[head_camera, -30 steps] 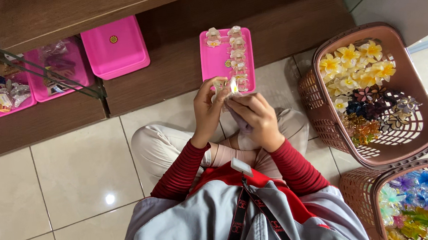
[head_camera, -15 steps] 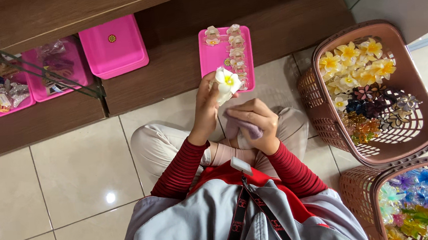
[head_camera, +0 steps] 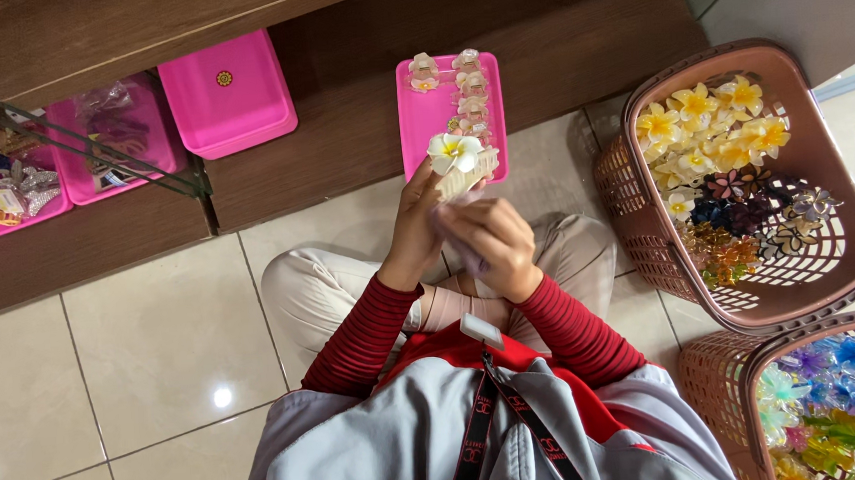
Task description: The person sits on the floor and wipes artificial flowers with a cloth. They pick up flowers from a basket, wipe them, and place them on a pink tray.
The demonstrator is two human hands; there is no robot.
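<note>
Left hand: the left hand is raised in front of the lap, fingers closed round the base of a flower hair clip.
Right hand: the right hand sits just beside the left, fingers curled shut on a small mauve cloth; the cloth lies against the underside of the clip.
Flower hair clip: white petals, yellow centre, pale cream toothed claw below; held over the near edge of the pink tray, flower turned upward.
Pink tray: flat, rectangular, lying on the dark wooden shelf step; a column of small pale clips runs along its right side, with one more at its top left.
Upper basket: brown plastic basket on the floor to the right, holding yellow and white flower clips at the far end, dark and amber ones nearer.
Lower basket: second brown basket at the bottom right corner, partly out of view, with blue, green and purple clips.
Other trays: an empty-looking pink tray with a small round mark to the left; further pink trays with bagged items behind a glass edge.
Floor: pale glossy tiles; the person sits on them, legs folded.
Clothing: red ribbed sleeves, grey garment, dark lanyard.
</note>
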